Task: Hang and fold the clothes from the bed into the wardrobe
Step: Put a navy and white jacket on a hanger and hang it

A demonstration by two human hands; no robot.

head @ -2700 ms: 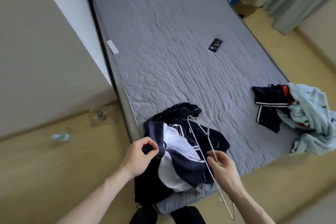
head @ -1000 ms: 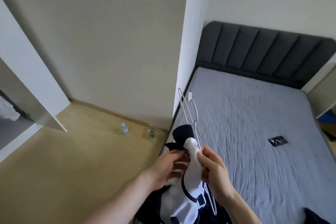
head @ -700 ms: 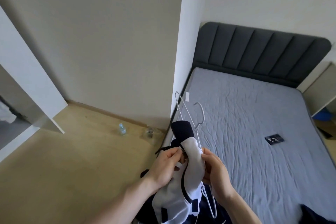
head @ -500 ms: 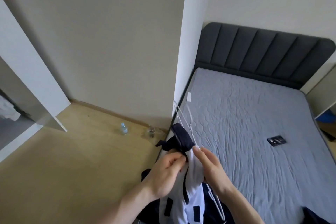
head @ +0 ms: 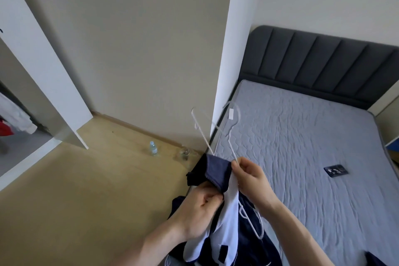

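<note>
A: Where is the garment at this moment?

B: A navy and white jacket (head: 224, 218) is held up in front of the person, over the near left corner of the bed (head: 302, 157), with its lower part hanging out of view at the bottom edge. A white wire hanger (head: 216, 134) rises out of the top of it; the hook curves near the wall corner, and another part of the wire shows lower down against the dark cloth.

A: And the hands?

B: The left hand (head: 200, 207) has its fingers curled round the navy collar part of the jacket, gripping the cloth. The right hand (head: 252, 179) pinches between thumb and forefinger just where a thin wire of the hanger meets the white cloth; whether the fingertips close on the wire, the cloth or both cannot be told.

A: What else is in the room?

B: The grey quilted mattress carries a dark phone (head: 335, 170) well to the right of the hands. A padded dark headboard (head: 323, 60) stands at the far end. On the wooden floor (head: 75, 190) by the wall stand a small plastic bottle (head: 153, 148) and, near it, a clear glass item (head: 184, 153) too blurred to name. At the left edge the wardrobe (head: 43, 84) stands open, with white and red clothes (head: 13, 119) inside.
</note>
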